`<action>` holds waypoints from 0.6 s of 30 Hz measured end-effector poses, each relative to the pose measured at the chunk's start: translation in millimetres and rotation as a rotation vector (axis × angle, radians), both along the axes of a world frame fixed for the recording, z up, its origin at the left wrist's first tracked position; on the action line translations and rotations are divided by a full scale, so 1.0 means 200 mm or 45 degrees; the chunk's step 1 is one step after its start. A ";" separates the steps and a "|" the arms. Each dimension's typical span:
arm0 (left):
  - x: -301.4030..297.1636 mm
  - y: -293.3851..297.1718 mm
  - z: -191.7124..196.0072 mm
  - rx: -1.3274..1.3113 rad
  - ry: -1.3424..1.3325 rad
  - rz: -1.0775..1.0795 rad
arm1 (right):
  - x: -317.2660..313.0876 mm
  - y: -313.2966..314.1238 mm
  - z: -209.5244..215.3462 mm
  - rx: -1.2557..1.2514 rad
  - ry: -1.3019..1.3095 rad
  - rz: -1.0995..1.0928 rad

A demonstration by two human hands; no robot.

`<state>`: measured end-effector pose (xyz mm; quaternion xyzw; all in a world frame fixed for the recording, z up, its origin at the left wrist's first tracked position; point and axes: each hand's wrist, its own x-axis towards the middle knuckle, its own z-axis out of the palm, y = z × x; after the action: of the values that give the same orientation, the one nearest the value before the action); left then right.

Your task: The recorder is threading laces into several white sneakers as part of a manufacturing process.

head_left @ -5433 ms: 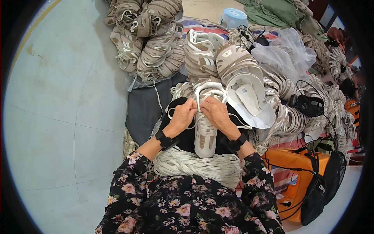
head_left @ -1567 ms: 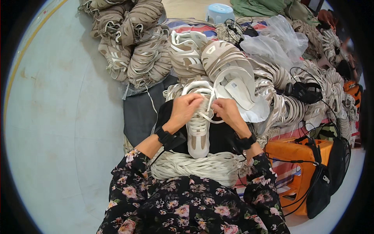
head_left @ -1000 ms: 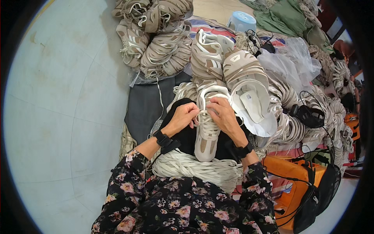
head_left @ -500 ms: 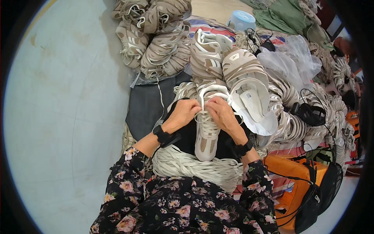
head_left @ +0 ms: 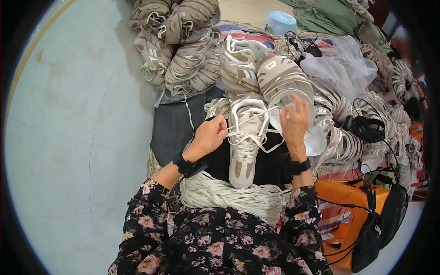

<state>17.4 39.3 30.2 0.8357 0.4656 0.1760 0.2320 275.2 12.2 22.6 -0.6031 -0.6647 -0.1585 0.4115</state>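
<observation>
A beige and white sneaker point(head_left: 241, 170) lies over my lap, toe toward me. Its pale shoelace point(head_left: 250, 137) crosses the tongue in loose loops. At the shoe's left side my left hand point(head_left: 211, 136) is closed on one lace end. My right hand point(head_left: 295, 121), up and to the right of the shoe, pinches the other end, and that strand runs tight and slanting between the two sides. A thick bundle of pale laces point(head_left: 233, 198) rests across my lap, below the toe.
Stacked shoe uppers point(head_left: 190, 68) stand at the far left, and more uppers point(head_left: 282, 75) lie just beyond the sneaker. Further right are clear plastic bags point(head_left: 341, 64), black cables and an orange plastic stool point(head_left: 337, 224). A blue-white stool point(head_left: 280, 23) stands at the back.
Both hands were together at the shoe's collar. My right hand has drawn its lace end up and right, my left has shifted slightly left, and the lace now spreads in loops.
</observation>
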 end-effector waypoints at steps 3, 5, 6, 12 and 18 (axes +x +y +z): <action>0.07 0.01 0.00 -0.935 -0.743 0.204 | 0.15 -0.02 -0.08 -0.071 0.033 -0.299; 0.08 0.02 0.03 -1.009 -0.826 0.283 | 0.18 -0.04 -0.11 -0.149 0.266 -0.086; 0.09 0.03 0.03 -1.076 -0.912 0.369 | 0.19 -0.06 -0.13 -0.150 0.268 -0.098; 0.18 0.06 0.01 0.294 -0.443 0.065 | 0.05 -0.18 -0.10 -0.633 0.758 0.521; 0.37 0.10 -0.10 0.553 -0.137 -0.530 | -0.06 -0.18 -0.22 -0.662 0.973 0.528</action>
<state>91.8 60.1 10.7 0.9327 0.2229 0.2641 0.1033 264.1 -24.7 -22.2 -0.5558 -0.5899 0.3293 0.4844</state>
